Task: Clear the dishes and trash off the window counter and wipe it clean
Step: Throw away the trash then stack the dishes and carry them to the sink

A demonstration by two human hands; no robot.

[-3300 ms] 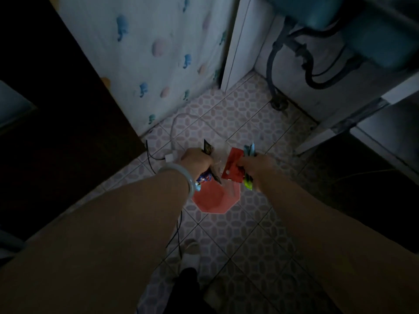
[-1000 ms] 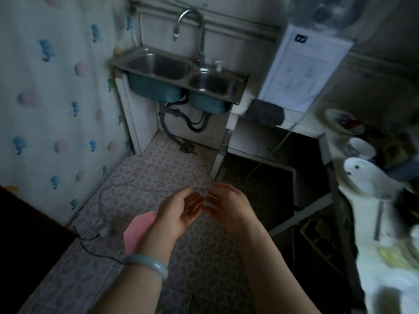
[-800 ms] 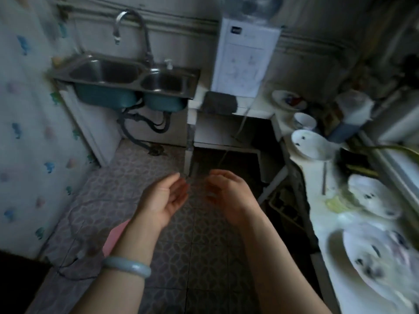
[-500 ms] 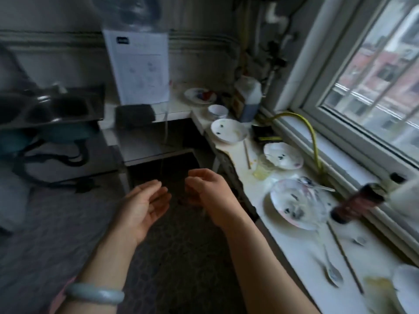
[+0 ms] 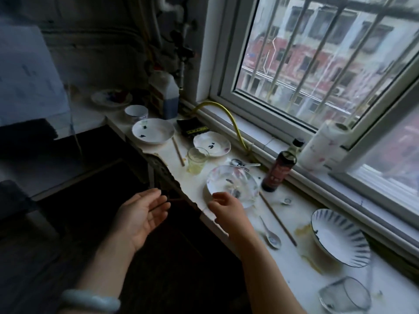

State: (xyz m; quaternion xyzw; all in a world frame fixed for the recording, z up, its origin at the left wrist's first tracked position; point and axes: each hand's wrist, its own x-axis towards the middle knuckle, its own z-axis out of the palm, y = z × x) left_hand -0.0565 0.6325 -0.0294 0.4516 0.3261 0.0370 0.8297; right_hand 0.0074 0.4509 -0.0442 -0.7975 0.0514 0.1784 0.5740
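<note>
Off the chipped edge of the stained white bench, the left hand lies open, palm up, empty. The right hand, fingers loose and holding nothing, is at the rim of a round, smeared china plate. Further right stand a dark glass bottle, its red label unreadable, and a blue-striped bowl.

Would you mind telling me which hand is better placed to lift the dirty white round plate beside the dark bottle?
Right, probably. The right hand is at the near rim of the dirty white round plate; the left hand hangs open beyond the edge of the white counter, farther away.
</note>
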